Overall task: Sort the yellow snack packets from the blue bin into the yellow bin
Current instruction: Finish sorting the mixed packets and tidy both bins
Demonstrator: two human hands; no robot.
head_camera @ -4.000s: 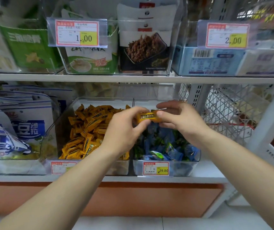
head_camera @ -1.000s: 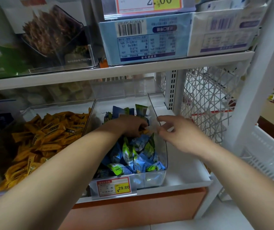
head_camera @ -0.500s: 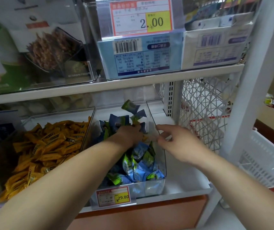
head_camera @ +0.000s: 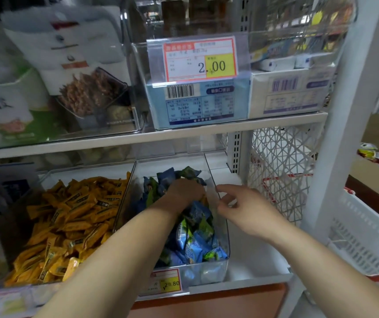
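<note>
Yellow bin (head_camera: 92,167), left of the blue bin (head_camera: 172,162): full of yellow packets (head_camera: 69,216).
Left hand (head_camera: 183,193): buried among the blue bin's packets. Its fingers are hidden, so its hold cannot be told. A yellow sliver (head_camera: 204,199) shows at its right edge.
Right hand (head_camera: 241,207): just right of the blue bin's wall, fingers loosely parted, holding nothing.
Handling: the packets are probably light, crinkly and slick. Pinch one by its flat end seal.

Blue bin (head_camera: 220,226): clear glossy plastic. Blue packets (head_camera: 195,237) and yellow packets (head_camera: 73,216): shiny crinkled film. Shelf (head_camera: 252,269): smooth, white.
</note>
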